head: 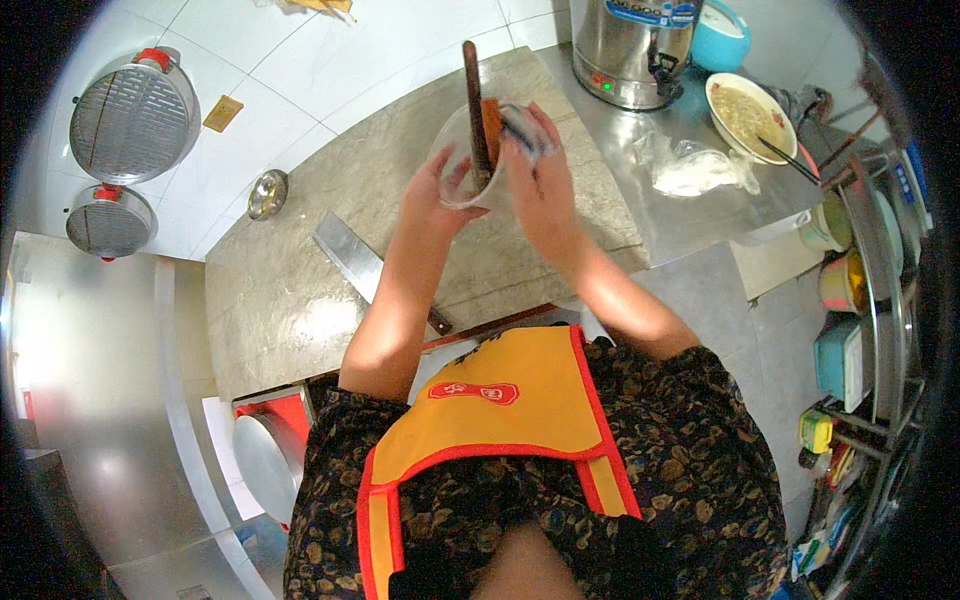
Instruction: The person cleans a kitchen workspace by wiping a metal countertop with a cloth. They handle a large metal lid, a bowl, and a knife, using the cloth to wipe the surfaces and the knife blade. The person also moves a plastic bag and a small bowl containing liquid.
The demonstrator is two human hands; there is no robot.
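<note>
My left hand point(431, 191) grips a clear plastic tub point(448, 139) above the stone-look worktop point(285, 277). A dark wooden stick point(472, 82), like a thin rolling pin, stands in the tub and rises past its rim. Beside it is a flat orange-brown piece point(491, 124), perhaps a wooden handle. At the tub's right side, my right hand point(544, 176) holds a grey and dark item point(523, 129), too blurred to name. A cleaver point(349, 251) lies flat on the worktop, its middle hidden under my left forearm.
A small metal bowl point(268, 195) stands by the tiled wall. On the steel counter at right are a steel urn point(634, 52), a plastic bag point(694, 172) and a food bowl point(750, 112) with chopsticks. Round steamer trays point(131, 124) hang at left; a loaded rack point(885, 300) stands right.
</note>
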